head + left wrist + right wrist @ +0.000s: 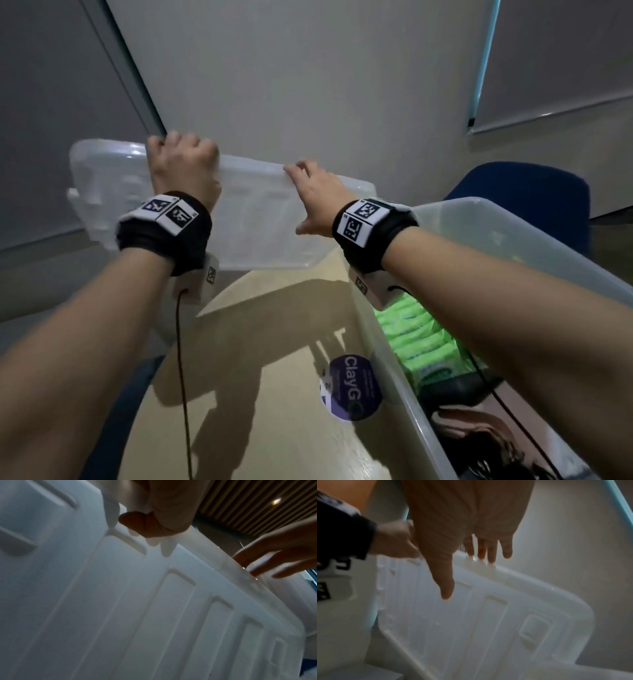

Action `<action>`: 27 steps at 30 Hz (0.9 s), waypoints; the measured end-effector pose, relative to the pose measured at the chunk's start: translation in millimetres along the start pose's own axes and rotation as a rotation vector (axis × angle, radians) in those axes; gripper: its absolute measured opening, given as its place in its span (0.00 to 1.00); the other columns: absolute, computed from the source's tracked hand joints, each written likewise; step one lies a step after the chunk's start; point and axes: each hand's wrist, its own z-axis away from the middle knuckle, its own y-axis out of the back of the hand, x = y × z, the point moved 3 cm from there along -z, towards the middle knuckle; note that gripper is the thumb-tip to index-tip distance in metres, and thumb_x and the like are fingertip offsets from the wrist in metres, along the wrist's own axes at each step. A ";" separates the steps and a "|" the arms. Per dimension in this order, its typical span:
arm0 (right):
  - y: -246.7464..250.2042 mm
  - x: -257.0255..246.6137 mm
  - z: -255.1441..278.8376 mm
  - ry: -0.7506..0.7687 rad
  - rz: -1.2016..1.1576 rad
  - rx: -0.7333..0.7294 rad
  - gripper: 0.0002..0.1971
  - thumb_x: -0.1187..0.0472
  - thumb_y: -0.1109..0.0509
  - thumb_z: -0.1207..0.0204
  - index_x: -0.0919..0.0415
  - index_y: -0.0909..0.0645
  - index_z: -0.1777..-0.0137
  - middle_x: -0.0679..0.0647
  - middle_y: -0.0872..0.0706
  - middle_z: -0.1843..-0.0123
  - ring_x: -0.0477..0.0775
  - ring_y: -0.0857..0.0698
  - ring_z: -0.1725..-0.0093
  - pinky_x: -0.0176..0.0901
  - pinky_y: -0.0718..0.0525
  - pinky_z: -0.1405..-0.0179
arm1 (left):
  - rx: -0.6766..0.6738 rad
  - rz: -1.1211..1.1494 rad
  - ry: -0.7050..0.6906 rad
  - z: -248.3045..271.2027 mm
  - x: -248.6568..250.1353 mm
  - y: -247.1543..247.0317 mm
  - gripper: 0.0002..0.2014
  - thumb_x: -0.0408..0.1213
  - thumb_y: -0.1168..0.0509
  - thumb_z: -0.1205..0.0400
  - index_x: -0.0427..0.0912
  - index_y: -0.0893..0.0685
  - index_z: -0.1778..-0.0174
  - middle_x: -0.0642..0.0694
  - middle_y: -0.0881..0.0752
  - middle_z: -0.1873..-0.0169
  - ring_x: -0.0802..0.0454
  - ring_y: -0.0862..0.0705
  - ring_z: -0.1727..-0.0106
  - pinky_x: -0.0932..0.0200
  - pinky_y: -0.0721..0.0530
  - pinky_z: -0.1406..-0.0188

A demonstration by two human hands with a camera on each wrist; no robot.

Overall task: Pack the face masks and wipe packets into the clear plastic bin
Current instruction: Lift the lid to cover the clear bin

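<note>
Green wipe packets [416, 339] are seen inside the clear plastic bin [387, 363], beside a translucent lid [260, 222] held upright. Its top edge is gripped by the curled left hand [181, 164]; the right hand [318, 195], fingers extended, is laid there.

A pale wooden tabletop [274, 342] carries a round purple sticker [349, 387] printed "ClayG". A blue chair [534, 192] stands beyond it against a grey wall [308, 85]. The left wrist view shows a slatted ceiling [257, 500] with 1 lit lamp [276, 501].
</note>
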 end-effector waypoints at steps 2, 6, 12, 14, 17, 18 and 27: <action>19.2 -11.0 -7.1 0.007 -0.008 0.136 0.42 0.56 0.23 0.34 0.59 0.40 0.22 0.59 0.33 0.26 0.61 0.30 0.28 0.50 0.31 0.29 | 0.052 -0.015 0.038 -9.2 -13.2 32.9 0.12 0.25 0.37 0.34 0.32 0.19 0.55 0.32 0.18 0.53 0.35 0.25 0.45 0.44 0.37 0.39; 63.0 -9.3 -13.4 -0.066 0.021 0.276 0.35 0.57 0.27 0.32 0.58 0.35 0.26 0.58 0.30 0.30 0.61 0.28 0.32 0.52 0.30 0.32 | 0.125 0.017 0.176 -13.2 -49.0 80.0 0.18 0.28 0.41 0.34 0.35 0.18 0.49 0.32 0.18 0.50 0.36 0.25 0.43 0.43 0.38 0.33; 141.9 -2.0 2.5 -0.119 0.098 0.309 0.12 0.61 0.32 0.33 0.58 0.24 0.50 0.62 0.18 0.47 0.64 0.19 0.46 0.45 0.26 0.54 | 0.289 0.130 0.316 -8.7 -78.6 118.1 0.24 0.29 0.44 0.36 0.38 0.17 0.44 0.33 0.18 0.47 0.37 0.25 0.41 0.41 0.48 0.21; 166.8 -7.3 15.8 -0.142 0.118 0.348 0.07 0.60 0.34 0.35 0.55 0.27 0.58 0.60 0.22 0.58 0.64 0.22 0.56 0.43 0.30 0.60 | 0.355 0.194 0.351 -14.3 -77.2 126.7 0.23 0.28 0.43 0.35 0.40 0.17 0.44 0.35 0.19 0.45 0.39 0.25 0.38 0.44 0.53 0.20; 202.5 -9.8 29.9 -0.183 0.130 0.438 0.07 0.60 0.35 0.37 0.54 0.24 0.58 0.56 0.24 0.61 0.61 0.26 0.59 0.41 0.31 0.59 | 0.402 0.319 0.377 -25.2 -68.3 128.4 0.25 0.30 0.44 0.34 0.41 0.21 0.39 0.39 0.21 0.38 0.41 0.26 0.36 0.50 0.44 0.24; 213.1 -6.8 33.1 -0.207 0.136 0.441 0.09 0.59 0.35 0.37 0.55 0.21 0.56 0.56 0.23 0.60 0.61 0.26 0.59 0.42 0.30 0.58 | 0.380 0.346 0.383 -27.3 -62.2 124.2 0.25 0.32 0.44 0.31 0.40 0.24 0.36 0.39 0.23 0.34 0.41 0.27 0.34 0.51 0.41 0.26; 208.9 101.8 104.3 -0.616 0.047 0.064 0.09 0.59 0.37 0.47 0.64 0.21 0.69 0.62 0.18 0.67 0.60 0.24 0.71 0.36 0.30 0.73 | -0.442 0.481 0.821 26.2 24.5 5.7 0.41 0.52 0.34 0.22 0.27 0.41 0.23 0.27 0.37 0.25 0.32 0.37 0.24 0.43 0.39 0.24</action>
